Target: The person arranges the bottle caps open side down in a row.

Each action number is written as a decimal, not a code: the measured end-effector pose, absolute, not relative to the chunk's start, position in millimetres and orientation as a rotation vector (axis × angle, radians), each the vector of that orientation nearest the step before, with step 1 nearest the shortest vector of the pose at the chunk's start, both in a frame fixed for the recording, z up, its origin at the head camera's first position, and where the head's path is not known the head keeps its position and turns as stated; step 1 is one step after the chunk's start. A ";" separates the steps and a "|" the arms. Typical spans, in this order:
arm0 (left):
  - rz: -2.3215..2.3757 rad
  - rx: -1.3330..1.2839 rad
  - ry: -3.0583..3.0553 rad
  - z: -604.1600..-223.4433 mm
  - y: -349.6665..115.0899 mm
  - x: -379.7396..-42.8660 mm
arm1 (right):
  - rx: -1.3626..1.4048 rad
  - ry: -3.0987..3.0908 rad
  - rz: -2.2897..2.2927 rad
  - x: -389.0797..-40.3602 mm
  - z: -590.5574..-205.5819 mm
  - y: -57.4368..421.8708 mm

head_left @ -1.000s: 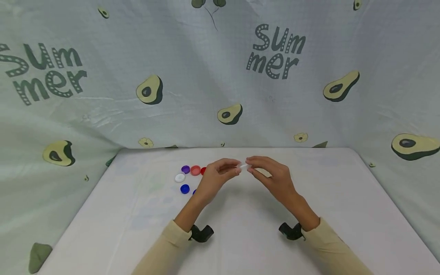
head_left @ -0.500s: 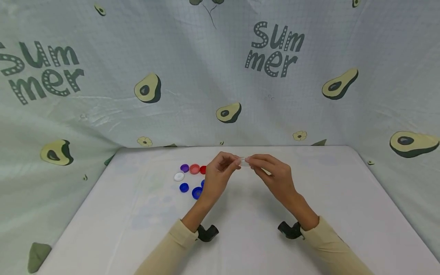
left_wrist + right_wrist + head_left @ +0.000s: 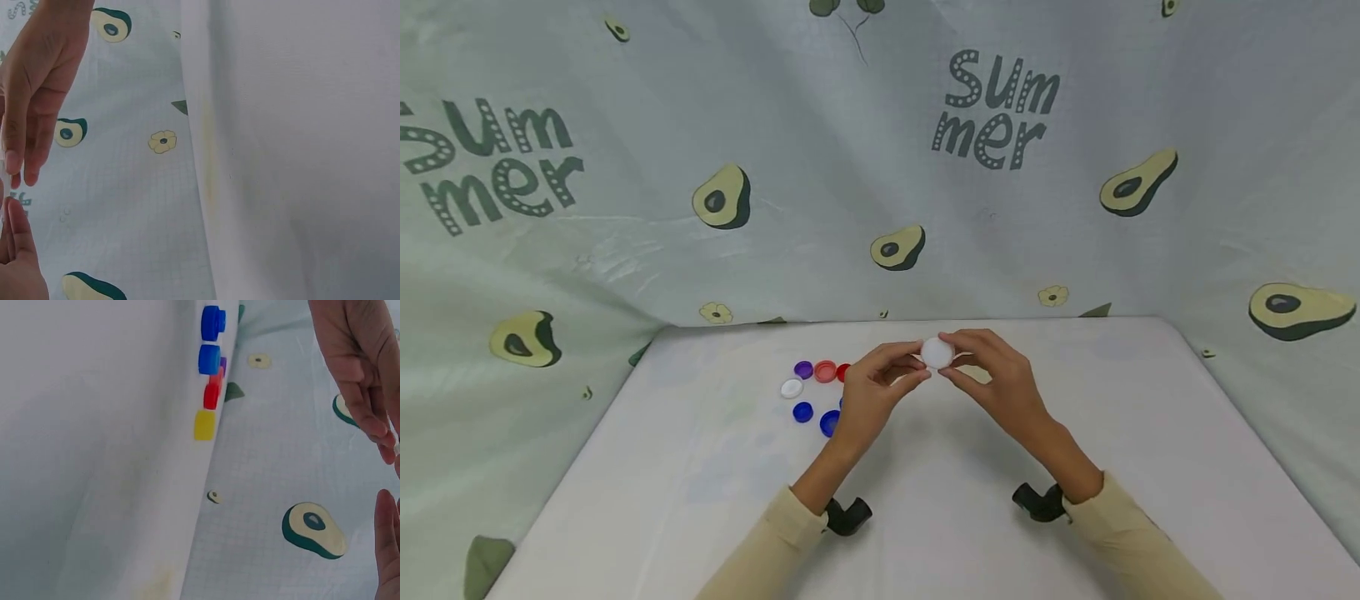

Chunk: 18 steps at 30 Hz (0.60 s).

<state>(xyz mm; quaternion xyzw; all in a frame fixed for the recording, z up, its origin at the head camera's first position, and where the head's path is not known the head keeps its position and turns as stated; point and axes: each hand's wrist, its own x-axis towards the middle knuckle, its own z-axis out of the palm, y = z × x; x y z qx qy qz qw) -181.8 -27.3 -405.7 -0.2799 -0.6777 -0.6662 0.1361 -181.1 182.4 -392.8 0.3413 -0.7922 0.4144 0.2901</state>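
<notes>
A white round bottle cap (image 3: 937,353) is raised over the table, its flat face turned to the head camera. My left hand (image 3: 874,387) pinches its left edge between thumb and fingers. On the opposite edge, my right hand (image 3: 1000,379) also pinches it with thumb and fingertips. In the left wrist view the right hand (image 3: 40,87) reaches down from the top, and the left hand (image 3: 22,256) shows at the lower left. The right wrist view has the left hand (image 3: 362,369) at upper right and part of the right hand (image 3: 386,550) below.
Left of the hands lie a purple cap (image 3: 803,369), a pink-red cap (image 3: 824,371), a red cap (image 3: 842,372), a white cap (image 3: 792,388) and blue caps (image 3: 802,412). A yellow cap (image 3: 204,425) is hidden in the head view. Behind the white table (image 3: 1075,500) hangs a printed cloth (image 3: 820,167).
The white cap, seen nearly edge-on before, now shows its round face. My left hand has shifted and turned slightly; both hands stay together at the cap.
</notes>
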 end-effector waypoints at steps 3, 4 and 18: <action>-1.892 -0.771 -1.980 -403.4 -28.3 -182.6 | 0.891 -2.124 1.175 -182.2 -392.0 179.2; -1.880 -0.766 -1.989 -403.2 -28.1 -183.1 | 0.892 -2.121 1.202 -182.0 -392.3 179.2; -1.741 -0.906 -2.156 -395.3 -28.7 -194.4 | 0.882 -2.189 1.456 -179.8 -392.1 198.0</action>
